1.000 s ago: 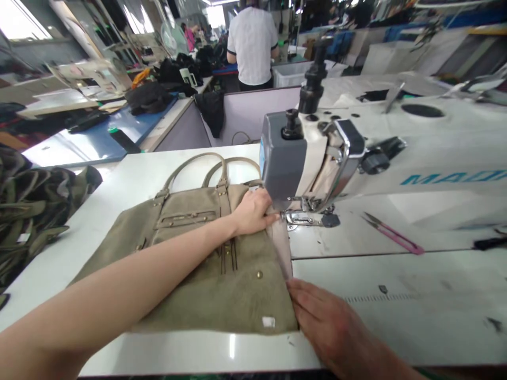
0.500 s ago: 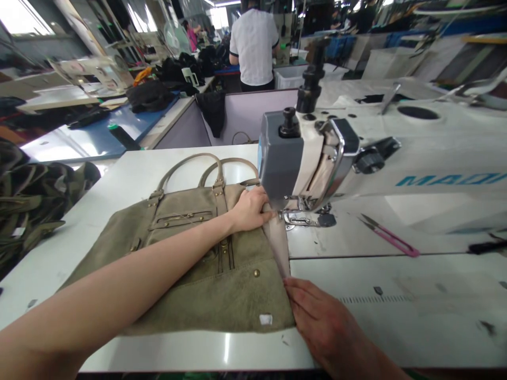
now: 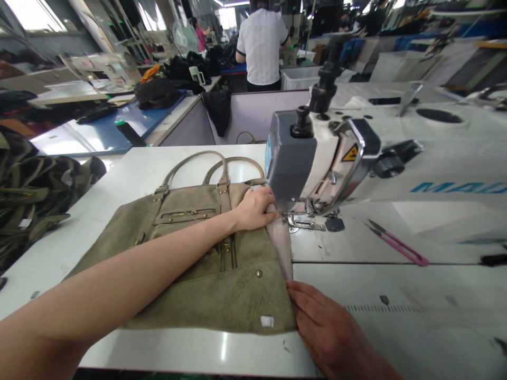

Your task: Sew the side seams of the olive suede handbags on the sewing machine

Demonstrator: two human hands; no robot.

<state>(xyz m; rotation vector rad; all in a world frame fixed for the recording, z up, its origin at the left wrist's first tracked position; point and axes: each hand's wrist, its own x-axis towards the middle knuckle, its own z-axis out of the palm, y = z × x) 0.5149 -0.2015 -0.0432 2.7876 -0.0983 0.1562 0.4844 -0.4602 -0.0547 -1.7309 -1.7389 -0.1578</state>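
Observation:
An olive-green handbag point(image 3: 245, 279) with two handles, a zip pocket and brass studs lies flat on the white sewing table. My left hand point(image 3: 257, 208) reaches across it and grips its right side, close to the presser foot point(image 3: 304, 221) of a sewing machine point(image 3: 293, 158). The fingertips of that hand are partly hidden. Lower down, my right hand point(image 3: 325, 322) has its fingers pressed together around the bag's edge near the bottom corner. Between both hands a pale lining strip point(image 3: 280, 243) shows along that edge. A small white tag point(image 3: 267, 321) sits near the bottom corner.
Pink-handled thread snips point(image 3: 400, 245) lie on the table right of the needle area. Camouflage-patterned pieces point(image 3: 35, 184) are heaped at the left. Behind a low partition a person in a white shirt point(image 3: 262, 47) stands with their back to me. A thread cone point(image 3: 130, 133) rests beyond the table.
The whole scene has shifted slightly to the right as my view turned a little. Both hands keep their places on the handbag, which shows no clear movement against the machine.

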